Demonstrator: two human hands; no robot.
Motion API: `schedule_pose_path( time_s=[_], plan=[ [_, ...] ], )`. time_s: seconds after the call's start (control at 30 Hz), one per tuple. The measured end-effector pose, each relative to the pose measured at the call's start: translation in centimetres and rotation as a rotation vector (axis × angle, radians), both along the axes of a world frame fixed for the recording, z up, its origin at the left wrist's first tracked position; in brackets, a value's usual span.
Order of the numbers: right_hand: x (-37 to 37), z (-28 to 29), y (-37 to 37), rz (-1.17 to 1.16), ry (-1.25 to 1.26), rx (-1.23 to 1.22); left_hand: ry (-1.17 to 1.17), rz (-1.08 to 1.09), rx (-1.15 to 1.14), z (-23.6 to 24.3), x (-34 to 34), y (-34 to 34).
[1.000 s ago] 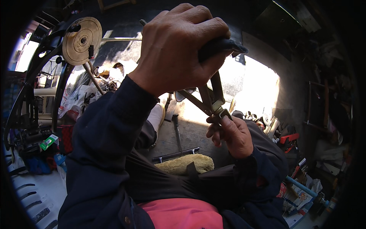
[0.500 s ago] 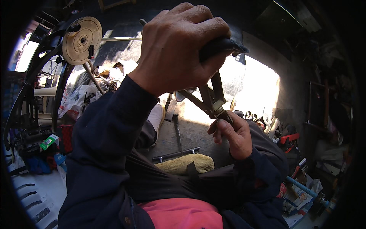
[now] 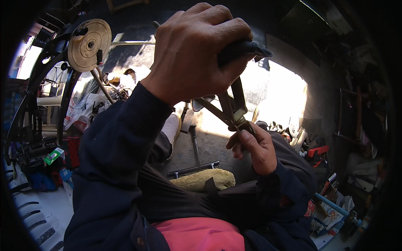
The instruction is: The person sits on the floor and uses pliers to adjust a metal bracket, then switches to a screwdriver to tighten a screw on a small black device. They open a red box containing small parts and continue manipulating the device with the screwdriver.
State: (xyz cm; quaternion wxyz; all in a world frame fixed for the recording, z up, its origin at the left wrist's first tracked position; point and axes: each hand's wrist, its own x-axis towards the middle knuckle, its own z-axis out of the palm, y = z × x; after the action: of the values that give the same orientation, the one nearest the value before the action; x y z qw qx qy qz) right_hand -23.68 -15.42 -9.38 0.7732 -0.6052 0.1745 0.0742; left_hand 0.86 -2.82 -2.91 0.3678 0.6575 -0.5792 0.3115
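My left hand [image 3: 197, 54] is raised high in front of me, its fingers curled round a dark, soft-looking piece [image 3: 240, 51]. What that piece is stays mostly hidden under the palm. Below it runs a hinged frame of flat brass-coloured metal bars [image 3: 226, 111], which meet at a small joint. At that lower joint my right hand [image 3: 260, 148] pinches the frame's end between thumb and fingers. Across my lap lies a yellowish fluffy roll [image 3: 205, 180] with a dark strap over it.
A hammer-like tool [image 3: 194, 142] and a dark bar with silver fittings [image 3: 192, 169] are beyond the roll. A black machine with a round plate [image 3: 89, 44] stands at the left. Plastic bags [image 3: 83, 109] and a red tool [image 3: 318, 151] lie among clutter on both sides.
Both hands keep their grip on nearly the same spots. Some fingers of my right hand have shifted slightly to the left.
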Motion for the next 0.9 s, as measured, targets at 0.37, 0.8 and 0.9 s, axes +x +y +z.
schedule_pose_path(
  time_s=[0.37, 0.8, 0.9],
  plan=[
    [0.03, 0.11, 0.06, -0.002, -0.001, -0.007, 0.010, 0.005, -0.007, -0.16, 0.06, -0.12],
    [-0.05, 0.29, 0.11, 0.003, 0.010, -0.028, 0.033, -0.018, -0.022, -0.18, 0.04, -0.17],
    [-0.05, 0.28, 0.13, 0.003, 0.008, -0.031, 0.032, -0.017, -0.023, -0.21, 0.05, -0.19]
  ],
)
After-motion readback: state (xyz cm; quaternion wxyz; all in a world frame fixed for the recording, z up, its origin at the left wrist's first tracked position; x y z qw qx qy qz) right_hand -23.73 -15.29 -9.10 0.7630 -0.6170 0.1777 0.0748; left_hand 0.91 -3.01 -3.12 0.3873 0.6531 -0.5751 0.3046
